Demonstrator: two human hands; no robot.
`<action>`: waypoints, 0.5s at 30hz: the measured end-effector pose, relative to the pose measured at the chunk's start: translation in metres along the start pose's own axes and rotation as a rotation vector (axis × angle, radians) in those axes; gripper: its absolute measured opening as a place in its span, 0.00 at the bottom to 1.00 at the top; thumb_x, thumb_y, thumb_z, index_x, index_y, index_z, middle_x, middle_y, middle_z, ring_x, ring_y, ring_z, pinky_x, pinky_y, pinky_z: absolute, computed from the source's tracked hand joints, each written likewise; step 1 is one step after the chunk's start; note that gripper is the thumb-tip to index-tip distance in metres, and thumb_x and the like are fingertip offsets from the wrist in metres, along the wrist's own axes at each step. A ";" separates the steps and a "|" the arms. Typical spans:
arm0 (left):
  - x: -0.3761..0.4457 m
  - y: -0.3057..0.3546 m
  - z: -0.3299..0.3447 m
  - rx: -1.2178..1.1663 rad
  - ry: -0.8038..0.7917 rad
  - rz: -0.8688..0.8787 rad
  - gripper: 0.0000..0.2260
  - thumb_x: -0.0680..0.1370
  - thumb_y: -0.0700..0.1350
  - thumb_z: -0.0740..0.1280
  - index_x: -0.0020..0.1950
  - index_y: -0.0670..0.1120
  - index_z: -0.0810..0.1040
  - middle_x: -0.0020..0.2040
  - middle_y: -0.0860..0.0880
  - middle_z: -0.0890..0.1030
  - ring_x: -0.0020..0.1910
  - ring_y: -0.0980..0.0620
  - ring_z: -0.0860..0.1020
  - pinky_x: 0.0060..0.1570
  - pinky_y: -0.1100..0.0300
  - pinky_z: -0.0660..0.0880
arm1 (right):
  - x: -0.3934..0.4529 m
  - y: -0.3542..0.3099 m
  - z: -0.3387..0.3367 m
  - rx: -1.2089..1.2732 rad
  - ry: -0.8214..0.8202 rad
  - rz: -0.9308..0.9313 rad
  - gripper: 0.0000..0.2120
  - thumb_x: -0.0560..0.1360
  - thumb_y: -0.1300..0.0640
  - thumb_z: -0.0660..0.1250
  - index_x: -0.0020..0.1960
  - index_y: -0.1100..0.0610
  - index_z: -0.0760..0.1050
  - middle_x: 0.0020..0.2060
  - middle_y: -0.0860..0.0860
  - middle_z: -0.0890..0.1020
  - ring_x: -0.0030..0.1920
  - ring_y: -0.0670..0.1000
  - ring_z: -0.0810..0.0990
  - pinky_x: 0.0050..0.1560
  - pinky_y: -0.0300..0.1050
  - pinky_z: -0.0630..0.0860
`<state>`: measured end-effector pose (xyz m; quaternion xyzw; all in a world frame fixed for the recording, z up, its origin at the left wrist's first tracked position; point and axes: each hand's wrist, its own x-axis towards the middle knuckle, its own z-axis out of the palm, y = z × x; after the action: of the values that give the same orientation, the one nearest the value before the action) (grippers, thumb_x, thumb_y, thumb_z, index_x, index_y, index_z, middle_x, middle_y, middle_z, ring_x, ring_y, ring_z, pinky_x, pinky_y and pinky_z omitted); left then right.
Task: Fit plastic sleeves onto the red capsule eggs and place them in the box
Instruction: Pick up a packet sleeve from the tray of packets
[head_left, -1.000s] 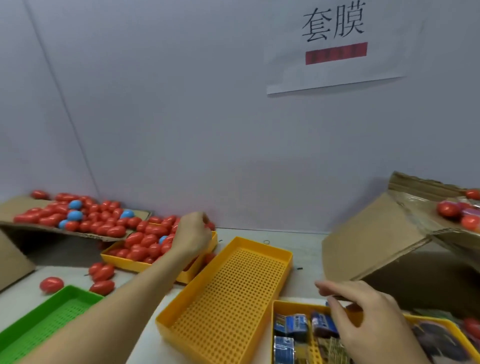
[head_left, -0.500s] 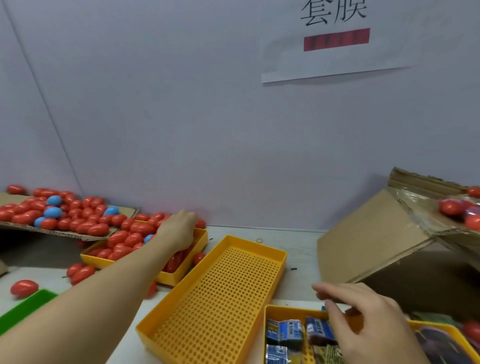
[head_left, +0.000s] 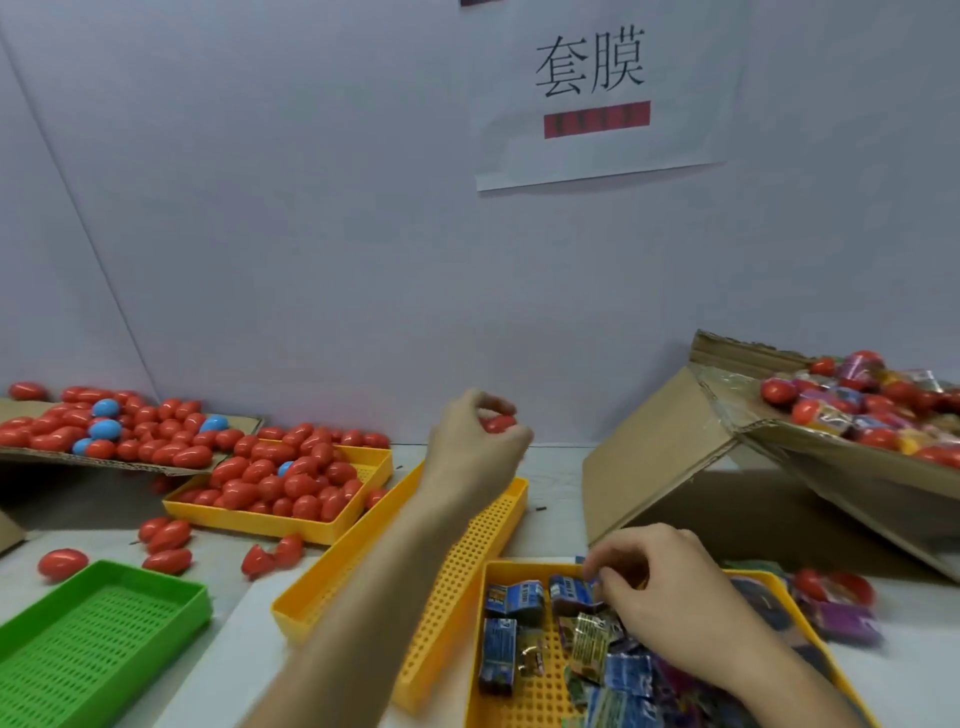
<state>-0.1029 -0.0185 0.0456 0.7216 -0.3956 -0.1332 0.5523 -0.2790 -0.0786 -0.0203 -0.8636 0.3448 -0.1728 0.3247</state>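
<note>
The left hand (head_left: 475, 436) is holding a red egg (head_left: 497, 423) in curled fingers, lifted above the far end of the empty yellow tray (head_left: 363, 587) in the middle of the table (head_left: 550, 525). The right hand (head_left: 660, 592) is reaching into the sleeve tray (head_left: 483, 582) at the near right, its fingertips pinching at a blue sleeve (head_left: 571, 592); whether the sleeve is actually gripped or only being touched, I cannot tell. So this egg is going bare for now, and its sleeve is not yet on. Judging by the table, the job is sitting somewhere in the middle: the box (head_left: 779, 467) at the right is already carrying a heap of sleeved eggs (head_left: 872, 405) on its upper side, while plenty of bare red eggs are waiting in the egg tray (head_left: 332, 525) at the left, on the cardboard sheet (head_left: 130, 465) behind it and loose on the table near the green tray (head_left: 93, 634). A few blue eggs (head_left: 106, 428) are mixed in among them. More loose sleeves are lying in the sleeve tray under the right hand. What is left for this piece, as I read it, is bringing egg and sleeve together, slipping the sleeve on and setting the egg in the box.
</note>
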 end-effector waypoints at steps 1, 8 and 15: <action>-0.016 0.003 0.009 -0.160 -0.007 -0.063 0.07 0.76 0.39 0.68 0.51 0.49 0.76 0.47 0.47 0.80 0.42 0.51 0.83 0.41 0.57 0.80 | -0.001 -0.001 -0.002 -0.015 -0.033 0.005 0.11 0.77 0.54 0.66 0.42 0.42 0.82 0.43 0.40 0.82 0.45 0.39 0.80 0.41 0.29 0.74; -0.072 -0.022 0.042 -0.416 -0.057 -0.313 0.09 0.78 0.36 0.64 0.53 0.48 0.76 0.45 0.45 0.77 0.37 0.52 0.76 0.35 0.60 0.75 | -0.010 -0.006 -0.006 -0.167 -0.155 0.013 0.02 0.74 0.47 0.71 0.44 0.45 0.81 0.45 0.43 0.78 0.45 0.45 0.79 0.45 0.42 0.80; -0.065 -0.038 0.031 -0.363 -0.081 -0.257 0.04 0.80 0.41 0.66 0.54 0.47 0.78 0.44 0.45 0.82 0.35 0.53 0.81 0.39 0.59 0.80 | -0.013 -0.010 -0.009 -0.180 -0.200 0.059 0.06 0.72 0.45 0.74 0.44 0.45 0.80 0.45 0.43 0.77 0.46 0.46 0.78 0.41 0.39 0.75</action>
<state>-0.1489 0.0102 -0.0154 0.6488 -0.2917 -0.3005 0.6353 -0.2879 -0.0675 -0.0083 -0.8916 0.3500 -0.0448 0.2838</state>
